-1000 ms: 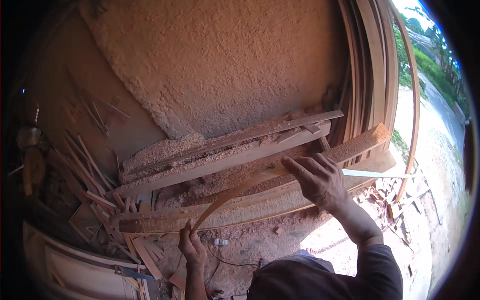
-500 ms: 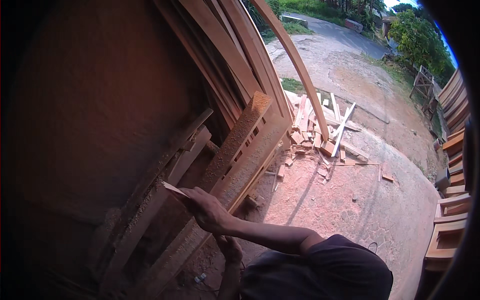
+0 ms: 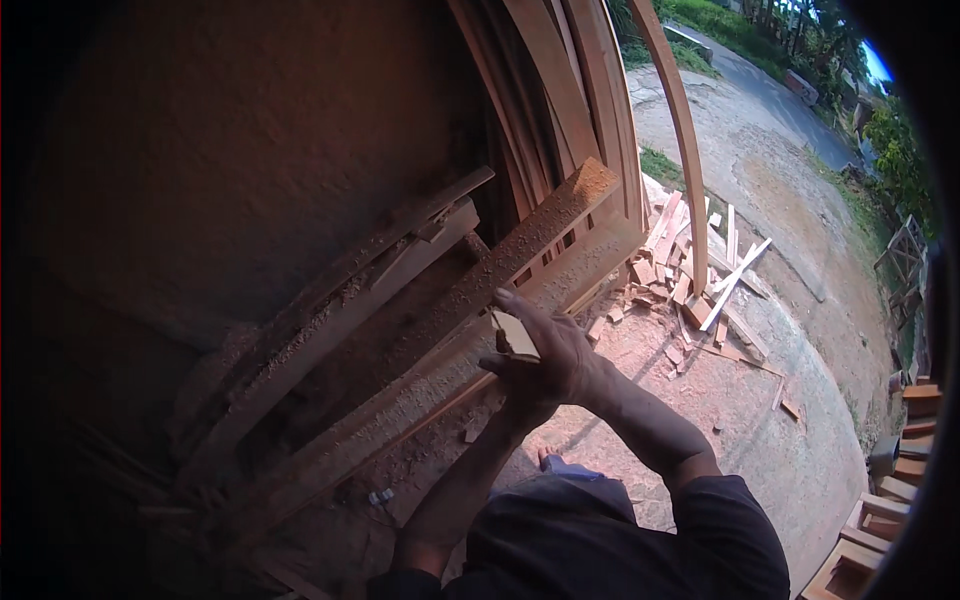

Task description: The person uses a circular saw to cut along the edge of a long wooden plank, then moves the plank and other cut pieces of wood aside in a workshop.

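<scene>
Above the sawdust-covered boards, my right hand [image 3: 568, 362] is closed around a small pale flat piece [image 3: 516, 338] with a ragged edge. Its material is not clear; the piece points up and away between thumb and fingers. My left hand [image 3: 525, 408] comes in from below and lies right against the right one. Most of its fingers are hidden there, so its grip does not show. Just beyond both hands runs a long slotted wooden frame [image 3: 590, 250], lying slantwise and strewn with shavings.
More dusty boards [image 3: 340, 290] lie to the left of the frame. Tall planks [image 3: 560, 90] lean at the back, and a single strip [image 3: 690, 150] stands apart. Offcuts [image 3: 690, 270] are heaped on the sunlit concrete [image 3: 770, 440]. Wooden frames [image 3: 870, 540] line the right edge.
My view has swung left, so the scene sits further right. The left hand has risen from below to meet the right hand. The pale piece has turned its flat side into view.
</scene>
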Motion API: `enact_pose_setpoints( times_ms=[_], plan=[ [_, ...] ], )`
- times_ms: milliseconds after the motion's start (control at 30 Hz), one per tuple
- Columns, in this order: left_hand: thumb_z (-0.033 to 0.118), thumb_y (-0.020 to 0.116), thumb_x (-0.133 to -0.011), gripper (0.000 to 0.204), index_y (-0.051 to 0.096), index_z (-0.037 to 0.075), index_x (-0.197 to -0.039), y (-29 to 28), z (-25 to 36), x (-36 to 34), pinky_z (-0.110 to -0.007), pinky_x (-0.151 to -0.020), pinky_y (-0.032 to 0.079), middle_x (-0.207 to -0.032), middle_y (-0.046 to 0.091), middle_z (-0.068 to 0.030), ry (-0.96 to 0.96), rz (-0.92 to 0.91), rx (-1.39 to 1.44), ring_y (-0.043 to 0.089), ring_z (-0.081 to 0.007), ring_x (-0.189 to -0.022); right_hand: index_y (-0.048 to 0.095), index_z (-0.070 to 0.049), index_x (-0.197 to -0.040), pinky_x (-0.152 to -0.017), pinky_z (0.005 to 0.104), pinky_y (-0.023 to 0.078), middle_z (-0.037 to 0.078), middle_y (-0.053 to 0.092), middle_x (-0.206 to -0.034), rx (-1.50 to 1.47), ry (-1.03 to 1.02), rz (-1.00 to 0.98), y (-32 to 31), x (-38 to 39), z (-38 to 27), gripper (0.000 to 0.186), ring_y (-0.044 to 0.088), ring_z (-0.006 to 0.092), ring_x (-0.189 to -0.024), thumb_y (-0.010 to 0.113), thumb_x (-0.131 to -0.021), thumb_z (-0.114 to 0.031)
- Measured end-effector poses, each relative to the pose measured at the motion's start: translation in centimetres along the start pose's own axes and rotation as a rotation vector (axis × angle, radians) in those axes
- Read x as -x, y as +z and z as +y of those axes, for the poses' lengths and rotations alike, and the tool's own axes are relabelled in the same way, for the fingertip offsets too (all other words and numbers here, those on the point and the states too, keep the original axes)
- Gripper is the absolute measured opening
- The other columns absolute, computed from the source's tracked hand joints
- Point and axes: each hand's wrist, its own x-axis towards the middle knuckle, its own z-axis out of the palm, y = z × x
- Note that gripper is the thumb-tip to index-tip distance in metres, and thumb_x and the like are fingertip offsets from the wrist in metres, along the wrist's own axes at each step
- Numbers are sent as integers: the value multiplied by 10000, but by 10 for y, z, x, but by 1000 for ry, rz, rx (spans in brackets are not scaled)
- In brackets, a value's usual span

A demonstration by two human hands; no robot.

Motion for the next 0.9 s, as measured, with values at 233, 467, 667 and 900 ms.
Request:
enact_pose_setpoints(
  times_ms=[233, 467, 667, 900],
  plan=[
    [499, 700, -927, 1022, 118, 46, -1635, -32, 15, 53, -506, -1257, 197, -1658, 180, -287, -245, -22, -554, 158, -437, -1554, 441, -59, -1516, -785, 373, 570, 209, 676, -1290, 326, 444, 14, -101, 13, 38, 526, 741, 293, -1010, 603, -1015, -69],
    [262, 720, -963, 745, 352, -54, -1527, -94, -100, 265, -409, -1103, 456, -1414, 579, -258, -728, 600, -211, 578, -343, -1313, 524, -124, -1464, -958, 440, 545, 161, 654, -1354, 937, 144, -190, -273, 36, 151, 474, 656, 360, -1196, 608, -1004, -52],
    [340, 649, -1001, 567, 487, 42, -1455, -145, -104, 411, -379, -963, 514, -1366, 626, -160, -1147, 1236, 207, 628, -248, -1190, 361, -229, -1594, -1067, 513, 467, 159, 447, -1556, 1581, 810, 309, -346, 103, 255, 708, 497, 353, -1380, 686, -965, -240],
    [502, 521, -1043, 649, 436, 47, -1498, -224, -71, 457, -417, -1080, 425, -1436, 573, -110, -747, 1908, 574, 614, -233, -1103, 452, -139, -1522, -1126, 497, 398, 203, 458, -1518, 722, 498, -283, -21, 145, 229, 656, 449, 406, -1393, 703, -916, -122]
  ],
)
